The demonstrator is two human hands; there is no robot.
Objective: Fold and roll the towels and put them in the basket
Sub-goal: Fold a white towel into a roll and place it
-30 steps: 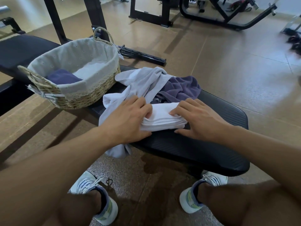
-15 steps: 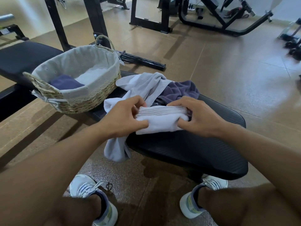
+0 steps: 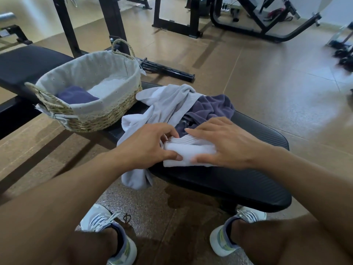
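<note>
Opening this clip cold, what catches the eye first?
Both hands, left hand and right hand, grip a white towel on the black bench. Behind lies a loose towel pile; to the left stands a wicker basket holding a dark blue towel.

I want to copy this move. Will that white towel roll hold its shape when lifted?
Probably only while squeezed: the white towel roll is soft cloth, gripped by the left hand and right hand. Its layered end looks loose, so it may unroll.
</note>
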